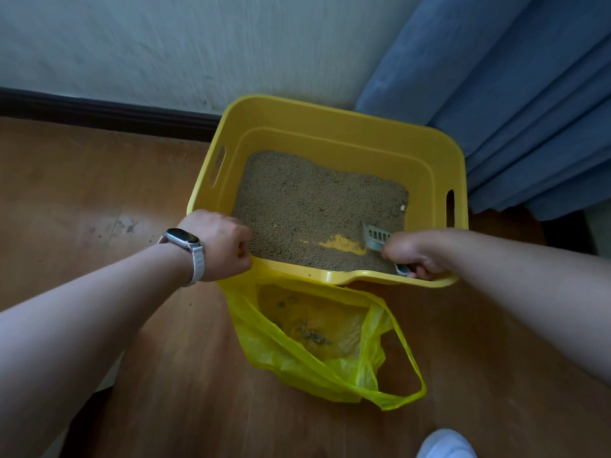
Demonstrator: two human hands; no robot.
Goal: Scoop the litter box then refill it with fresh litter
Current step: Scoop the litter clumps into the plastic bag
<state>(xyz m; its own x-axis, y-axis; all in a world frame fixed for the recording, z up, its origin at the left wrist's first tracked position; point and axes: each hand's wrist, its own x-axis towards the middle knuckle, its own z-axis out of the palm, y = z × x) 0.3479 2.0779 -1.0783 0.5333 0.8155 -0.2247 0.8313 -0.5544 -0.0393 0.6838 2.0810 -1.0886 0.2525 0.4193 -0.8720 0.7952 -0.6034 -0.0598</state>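
A yellow litter box (330,130) stands on the wooden floor, holding brownish litter (307,200). A streak of bare yellow bottom (342,243) shows near the front. My left hand (221,242) grips the box's front left rim. My right hand (413,256) grips the handle of a grey slotted scoop (375,238), whose blade sits in the litter at the front right. A yellow plastic bag (317,345) lies open on the floor just in front of the box, with a few clumps inside.
A pale wall with a dark skirting board (99,114) runs behind the box. A blue curtain (512,94) hangs at the right, close to the box's far right corner. A light shoe (446,444) shows at the bottom edge.
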